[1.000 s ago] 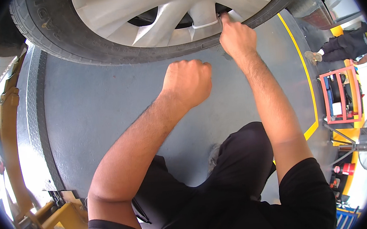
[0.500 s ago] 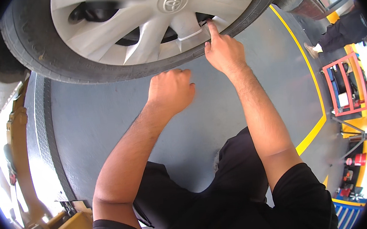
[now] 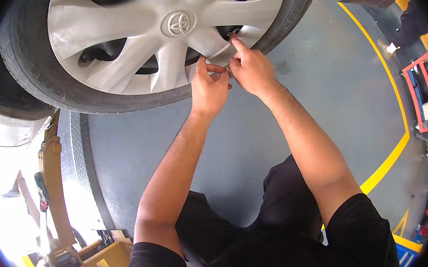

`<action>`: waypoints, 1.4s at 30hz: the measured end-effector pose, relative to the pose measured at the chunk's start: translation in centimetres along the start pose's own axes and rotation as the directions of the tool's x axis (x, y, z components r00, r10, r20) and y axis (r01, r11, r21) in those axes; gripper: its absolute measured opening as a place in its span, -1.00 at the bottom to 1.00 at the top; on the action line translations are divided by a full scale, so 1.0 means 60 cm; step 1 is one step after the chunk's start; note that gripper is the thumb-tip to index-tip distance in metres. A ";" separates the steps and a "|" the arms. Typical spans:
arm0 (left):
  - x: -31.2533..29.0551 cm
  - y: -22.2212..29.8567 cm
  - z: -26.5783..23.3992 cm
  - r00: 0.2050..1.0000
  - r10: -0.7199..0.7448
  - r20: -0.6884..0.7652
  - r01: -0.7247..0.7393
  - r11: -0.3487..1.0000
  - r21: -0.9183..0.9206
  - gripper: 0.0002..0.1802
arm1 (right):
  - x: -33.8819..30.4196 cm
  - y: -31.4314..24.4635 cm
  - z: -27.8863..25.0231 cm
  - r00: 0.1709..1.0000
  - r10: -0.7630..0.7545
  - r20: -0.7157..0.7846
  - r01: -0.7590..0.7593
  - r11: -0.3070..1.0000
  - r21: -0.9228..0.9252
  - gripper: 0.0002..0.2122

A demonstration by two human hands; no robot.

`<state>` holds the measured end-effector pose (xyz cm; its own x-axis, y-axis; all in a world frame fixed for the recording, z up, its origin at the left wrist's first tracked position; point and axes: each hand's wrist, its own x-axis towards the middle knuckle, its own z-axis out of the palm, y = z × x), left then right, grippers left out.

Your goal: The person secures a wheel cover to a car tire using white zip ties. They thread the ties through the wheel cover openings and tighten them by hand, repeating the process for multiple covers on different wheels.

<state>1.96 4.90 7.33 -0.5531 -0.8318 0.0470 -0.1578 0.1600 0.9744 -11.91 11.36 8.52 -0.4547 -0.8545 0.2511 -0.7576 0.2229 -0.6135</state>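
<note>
A silver wheel cover (image 3: 127, 19) with broad spokes and an oval emblem sits inside a black tyre (image 3: 30, 73) on a raised car. My right hand (image 3: 255, 73) grips the cover's lower right edge, its index finger hooked into a gap between spokes and its thumb near the rim. Beside it, my left hand (image 3: 209, 89) has its index fingertip on the neighbouring spoke, with the other fingers bent at the cover's edge. The two hands nearly touch at the thumbs. Whatever lies beneath the fingertips is hidden.
A yellow lift arm (image 3: 53, 188) stands at left beside a ridged metal strip (image 3: 83, 160). On the grey floor (image 3: 323, 98) runs a yellow line (image 3: 387, 164). At right are a red-framed rack (image 3: 422, 90) and a person's leg (image 3: 402, 33).
My left hand has risen from below the tyre, its curled fingers opening out onto the cover's edge. My right hand stays at the same gap. The view has shifted.
</note>
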 end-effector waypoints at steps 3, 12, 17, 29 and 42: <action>-0.004 -0.005 0.011 0.998 0.056 -0.026 -0.052 0.987 0.153 -0.07 | 0.010 0.005 -0.013 0.997 -0.066 -0.036 0.061 0.989 -0.134 -0.48; -0.014 -0.020 0.011 0.992 0.122 -0.012 -0.121 0.989 0.080 0.01 | 0.008 -0.021 -0.027 1.000 -0.015 -0.019 0.009 0.966 -0.257 -0.47; -0.025 0.005 -0.036 0.966 0.151 0.210 -0.193 0.961 0.198 -0.04 | -0.001 -0.009 -0.033 0.998 -0.038 -0.055 0.023 0.967 -0.254 -0.48; -0.407 -0.120 -0.636 0.797 -0.590 -0.130 0.567 0.655 0.500 -0.41 | -0.080 0.001 0.000 0.610 -0.366 0.703 0.218 0.930 0.295 -0.83; -0.985 -0.658 -0.703 0.531 -0.593 -0.606 0.743 -0.019 0.670 -0.30 | -0.226 0.131 0.044 0.067 0.277 0.958 0.554 0.789 -0.267 -0.47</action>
<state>75.40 25.31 -24.65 0.2952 -0.8585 -0.4193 -0.9554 -0.2647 -0.1306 -10.47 23.43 -1.70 0.2083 -0.4448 -0.8711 -0.9743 -0.1719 -0.1453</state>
